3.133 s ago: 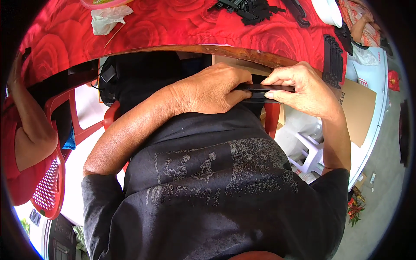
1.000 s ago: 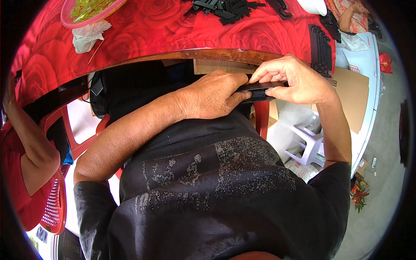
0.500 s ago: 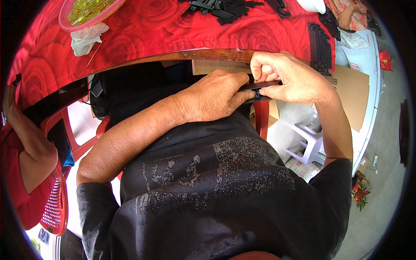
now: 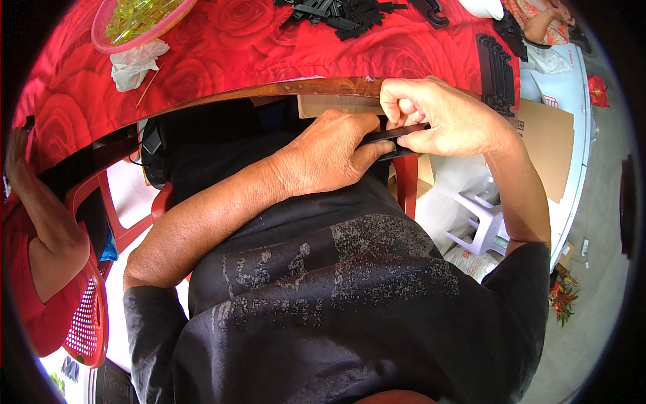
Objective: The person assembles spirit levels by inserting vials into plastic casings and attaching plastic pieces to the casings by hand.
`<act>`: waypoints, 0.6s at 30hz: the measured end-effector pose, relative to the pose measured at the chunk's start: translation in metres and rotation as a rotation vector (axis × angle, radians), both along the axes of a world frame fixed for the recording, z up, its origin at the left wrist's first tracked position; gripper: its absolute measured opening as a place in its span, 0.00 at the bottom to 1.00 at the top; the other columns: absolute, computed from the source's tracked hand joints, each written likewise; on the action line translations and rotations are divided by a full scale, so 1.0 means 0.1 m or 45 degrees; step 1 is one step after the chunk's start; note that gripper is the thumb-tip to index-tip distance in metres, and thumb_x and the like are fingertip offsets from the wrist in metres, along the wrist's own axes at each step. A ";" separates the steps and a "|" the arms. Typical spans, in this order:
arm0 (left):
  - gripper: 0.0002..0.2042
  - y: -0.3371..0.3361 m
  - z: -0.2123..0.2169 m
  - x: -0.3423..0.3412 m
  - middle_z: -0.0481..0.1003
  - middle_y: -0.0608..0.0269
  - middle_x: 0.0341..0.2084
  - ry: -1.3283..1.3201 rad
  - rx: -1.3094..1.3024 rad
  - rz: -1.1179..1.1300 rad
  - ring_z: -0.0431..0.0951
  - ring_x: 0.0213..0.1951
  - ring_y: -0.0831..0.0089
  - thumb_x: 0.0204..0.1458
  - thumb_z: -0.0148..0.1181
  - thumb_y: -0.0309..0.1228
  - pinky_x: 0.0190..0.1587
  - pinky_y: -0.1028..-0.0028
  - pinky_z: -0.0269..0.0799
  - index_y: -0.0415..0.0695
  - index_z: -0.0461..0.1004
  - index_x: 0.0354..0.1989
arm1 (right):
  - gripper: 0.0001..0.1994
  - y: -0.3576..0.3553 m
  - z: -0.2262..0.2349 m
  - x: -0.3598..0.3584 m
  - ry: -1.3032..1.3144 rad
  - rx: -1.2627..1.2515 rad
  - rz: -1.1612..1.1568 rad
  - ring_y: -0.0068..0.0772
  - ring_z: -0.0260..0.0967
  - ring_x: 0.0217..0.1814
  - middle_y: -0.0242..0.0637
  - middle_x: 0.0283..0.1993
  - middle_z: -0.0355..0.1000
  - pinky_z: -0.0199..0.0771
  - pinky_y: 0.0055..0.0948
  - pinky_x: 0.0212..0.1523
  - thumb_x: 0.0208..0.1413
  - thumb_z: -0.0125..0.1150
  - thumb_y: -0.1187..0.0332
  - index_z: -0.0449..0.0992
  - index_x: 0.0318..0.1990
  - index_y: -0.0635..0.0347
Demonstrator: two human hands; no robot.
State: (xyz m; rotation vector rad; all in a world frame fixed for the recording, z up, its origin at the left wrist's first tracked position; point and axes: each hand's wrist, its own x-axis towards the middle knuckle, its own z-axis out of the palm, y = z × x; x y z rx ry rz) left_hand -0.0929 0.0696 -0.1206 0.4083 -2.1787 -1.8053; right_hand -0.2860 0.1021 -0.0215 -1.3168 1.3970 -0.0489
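1. Both hands meet in front of the person's chest, just below the wooden edge of the surface [image 4: 269, 91], which is covered in a red rose-patterned cloth.
2. The left hand [image 4: 330, 158] is clenched around the near end of a slim black strip-like part [image 4: 397, 135], its thumb lying along the top of it; most of the part is hidden under that hand.
3. The right hand [image 4: 441, 118] grips the far end of the same part. Half a second ago its fingertips were pinching down at the joint between the two hands; now its fingers curl more tightly and the knuckles sit higher, close under the surface edge.
4. Compared with three seconds ago, the part has come up from lap height and more of its length shows as a thin dark bar between the hands. This reads to me as a pressing or fitting move on the part, though the exact contact is too small to tell.
5. On the surface, well apart from the hands, lie a heap of black plastic pieces [image 4: 343, 13], a stacked row of black parts [image 4: 498, 67], a pink bowl of yellow-green bits [image 4: 138, 20] and a crumpled white tissue [image 4: 134, 64].
6. Another person's arm in a red sleeve [image 4: 40, 229] rests at the left beside a red plastic chair [image 4: 87, 323].
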 end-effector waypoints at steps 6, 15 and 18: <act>0.13 0.00 -0.05 -0.02 0.77 0.42 0.31 -0.025 0.015 -0.031 0.80 0.37 0.46 0.57 0.63 0.34 0.38 0.58 0.74 0.34 0.74 0.41 | 0.14 0.00 -0.03 -0.01 0.003 -0.004 0.036 0.15 0.63 0.30 0.30 0.28 0.66 0.67 0.22 0.31 0.43 0.58 0.88 0.63 0.34 0.60; 0.13 0.00 -0.02 -0.03 0.78 0.45 0.31 -0.066 0.012 0.017 0.81 0.35 0.60 0.56 0.65 0.33 0.37 0.65 0.73 0.34 0.76 0.39 | 0.13 -0.07 0.02 0.02 0.015 0.008 0.054 0.26 0.70 0.34 0.36 0.26 0.69 0.73 0.29 0.36 0.40 0.55 0.88 0.65 0.33 0.63; 0.12 0.03 -0.05 -0.06 0.78 0.46 0.29 0.079 0.020 0.126 0.81 0.33 0.59 0.54 0.65 0.32 0.36 0.65 0.74 0.34 0.76 0.37 | 0.15 -0.09 0.03 0.02 -0.018 -0.031 0.108 0.26 0.70 0.32 0.38 0.26 0.70 0.72 0.29 0.34 0.38 0.52 0.89 0.65 0.35 0.63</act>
